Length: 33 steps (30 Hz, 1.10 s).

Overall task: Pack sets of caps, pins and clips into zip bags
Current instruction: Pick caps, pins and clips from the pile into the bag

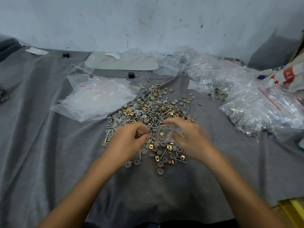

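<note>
The right hand [189, 137] pinches a small zip bag [164, 134] by its edge, thumb and fingers closed on the plastic. The bag hangs just left of the fingers, above the pile [148, 109] of caps, pins and clips. One clip [162, 133] and one cap [161, 137] show inside it. The left hand [130, 139] is beside the bag, fingers curled; whether it holds anything cannot be told. A grey cloth [49, 145] covers the surface. Empty bags [98, 96] lie left, filled bags [255, 109] right. A scuffed wall [148, 22] stands behind.
</note>
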Tool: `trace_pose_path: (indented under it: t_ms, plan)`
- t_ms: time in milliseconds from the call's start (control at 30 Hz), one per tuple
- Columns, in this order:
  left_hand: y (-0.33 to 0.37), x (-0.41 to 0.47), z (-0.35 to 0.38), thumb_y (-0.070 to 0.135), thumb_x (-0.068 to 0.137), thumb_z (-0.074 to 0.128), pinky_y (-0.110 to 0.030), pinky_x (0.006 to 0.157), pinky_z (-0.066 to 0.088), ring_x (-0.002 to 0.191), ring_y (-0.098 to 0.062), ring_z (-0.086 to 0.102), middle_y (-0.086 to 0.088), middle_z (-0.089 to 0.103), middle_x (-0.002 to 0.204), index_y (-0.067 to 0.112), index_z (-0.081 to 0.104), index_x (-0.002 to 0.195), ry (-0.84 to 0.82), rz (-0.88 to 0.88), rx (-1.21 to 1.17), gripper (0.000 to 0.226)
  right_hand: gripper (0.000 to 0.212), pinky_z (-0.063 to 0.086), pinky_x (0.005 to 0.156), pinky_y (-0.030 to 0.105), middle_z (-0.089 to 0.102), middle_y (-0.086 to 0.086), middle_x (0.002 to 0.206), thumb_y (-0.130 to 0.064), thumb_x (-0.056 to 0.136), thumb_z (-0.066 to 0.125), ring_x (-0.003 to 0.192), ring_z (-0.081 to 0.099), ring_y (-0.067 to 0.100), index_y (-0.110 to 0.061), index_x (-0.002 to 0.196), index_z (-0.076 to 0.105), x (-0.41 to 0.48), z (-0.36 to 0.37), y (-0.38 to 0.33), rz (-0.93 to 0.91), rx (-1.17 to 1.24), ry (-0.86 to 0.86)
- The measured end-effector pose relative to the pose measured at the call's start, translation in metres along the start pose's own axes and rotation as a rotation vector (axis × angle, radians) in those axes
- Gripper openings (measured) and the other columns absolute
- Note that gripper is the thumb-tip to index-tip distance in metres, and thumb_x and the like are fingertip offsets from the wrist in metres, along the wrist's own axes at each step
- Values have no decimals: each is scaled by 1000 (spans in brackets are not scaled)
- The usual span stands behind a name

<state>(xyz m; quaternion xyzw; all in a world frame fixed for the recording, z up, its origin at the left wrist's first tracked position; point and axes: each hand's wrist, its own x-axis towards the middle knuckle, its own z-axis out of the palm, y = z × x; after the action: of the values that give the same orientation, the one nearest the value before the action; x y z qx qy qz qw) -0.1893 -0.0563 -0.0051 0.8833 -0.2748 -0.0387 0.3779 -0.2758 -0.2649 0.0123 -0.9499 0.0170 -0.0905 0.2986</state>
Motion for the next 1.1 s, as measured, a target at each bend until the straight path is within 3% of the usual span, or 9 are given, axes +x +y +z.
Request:
trace_pose_path:
  t_ms: [133, 367, 533, 700, 833, 900, 967, 1033, 1100]
  plan:
    - [24, 5, 2, 19, 90, 75, -33, 69, 59, 71, -9, 70, 10, 73, 77, 30, 72, 89, -13, -30, -422, 12, 35, 50, 97, 45, 69, -10, 120, -13, 97, 63, 115, 60, 15, -28, 128, 63, 0, 5, -1, -33, 19, 17]
    - [32, 7, 10, 12, 92, 73, -38, 77, 61, 77, -13, 72, 3, 75, 85, 26, 73, 94, -61, -4, -539, 14, 35, 47, 82, 24, 68, -18, 115, -15, 96, 65, 107, 61, 1, -32, 127, 63, 0, 2, -3, -33, 170, 28]
    - [38, 5, 8, 20, 91, 75, -35, 73, 62, 76, -8, 72, 11, 75, 83, 31, 71, 93, 52, 29, -503, 12, 34, 39, 74, 12, 69, -18, 110, -17, 95, 69, 98, 62, -2, -33, 125, 65, -2, 0, -1, -50, 210, 46]
    - [43, -2, 8, 39, 95, 65, -23, 72, 55, 84, -1, 68, 17, 70, 91, 35, 66, 97, 130, 86, -407, 4, 31, 54, 90, 34, 70, -17, 111, -22, 95, 71, 107, 65, 5, -29, 125, 66, -3, -4, -5, -64, 254, 51]
    - [33, -9, 3, 60, 89, 60, -13, 76, 37, 97, 7, 51, 27, 62, 99, 42, 65, 106, 65, 244, -51, 25, 34, 57, 85, 29, 73, -13, 107, -20, 95, 71, 101, 69, 4, -31, 126, 64, -3, -7, -3, -33, 323, 88]
    - [30, -7, 3, 52, 93, 61, -17, 74, 32, 94, 5, 47, 25, 64, 98, 37, 69, 105, 62, 284, 78, 21, 44, 55, 80, 20, 72, -13, 113, -28, 93, 74, 101, 70, 2, -36, 133, 58, -6, -5, -1, 2, 417, 74]
    - [30, -5, 3, 44, 95, 63, -23, 72, 35, 87, 5, 49, 25, 66, 92, 36, 70, 101, 131, 258, 42, 12, 79, 51, 89, 18, 60, -19, 137, -53, 78, 81, 119, 60, -3, -50, 146, 40, -12, -1, 2, 80, 457, 12]
    - [30, -3, 1, 42, 95, 63, -24, 69, 38, 78, 9, 52, 28, 65, 85, 40, 69, 99, 173, 218, -48, 7, 118, 43, 109, 29, 39, -18, 157, -70, 59, 85, 140, 43, 2, -57, 152, 15, -20, 5, 6, 151, 341, -111]
    - [28, -2, -2, 43, 96, 63, -18, 65, 38, 72, 12, 55, 30, 66, 85, 43, 65, 97, 158, 190, -117, 3, 127, 32, 120, 43, 33, -13, 162, -67, 61, 86, 147, 31, 12, -52, 155, 3, -26, 12, 12, 164, 116, -201]
